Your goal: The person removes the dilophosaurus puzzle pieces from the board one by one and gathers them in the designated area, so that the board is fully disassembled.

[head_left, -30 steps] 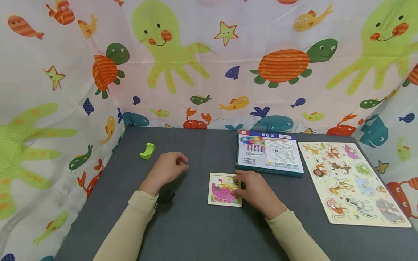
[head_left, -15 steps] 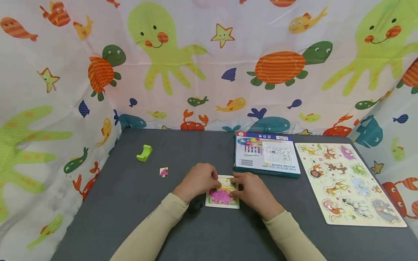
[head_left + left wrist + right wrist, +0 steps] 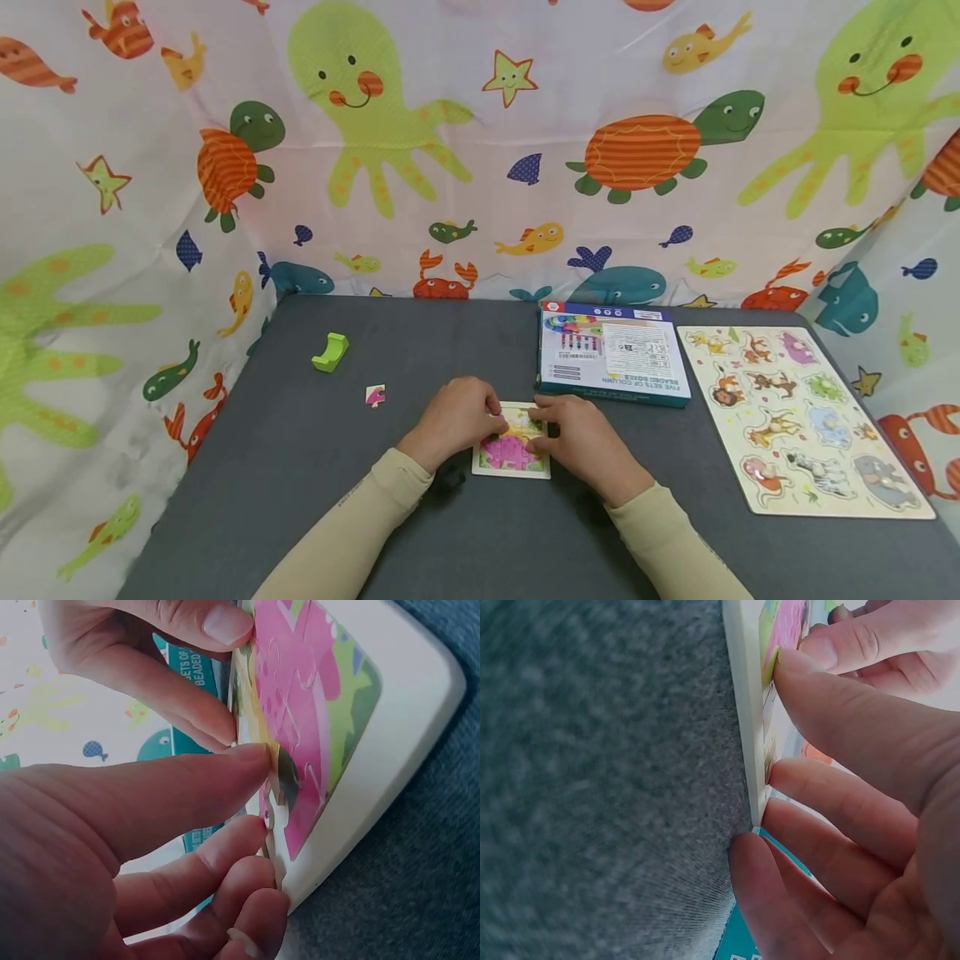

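Observation:
A small framed jigsaw puzzle point(image 3: 510, 457) with a pink animal picture lies on the dark table in front of me. My left hand point(image 3: 459, 421) is at its upper left; in the left wrist view, thumb and forefinger pinch a puzzle piece point(image 3: 288, 777) that tilts up from the picture. My right hand point(image 3: 587, 446) holds the puzzle's right side, the thumb on the picture and the fingers along the frame point(image 3: 744, 697). A loose pink-and-white puzzle piece point(image 3: 375, 395) rests on the table, left of my left hand.
Behind the puzzle lies a flat white and teal box point(image 3: 615, 354). A large wooden animal peg board point(image 3: 810, 425) is at the right. A green arch-shaped block point(image 3: 331, 352) sits at the far left. A sea-animal curtain point(image 3: 487, 167) surrounds the table's back and sides.
My left hand has moved right from over the table to the puzzle, uncovering the loose piece. In the last half second both hands have hardly moved. The right hand stays on the puzzle.

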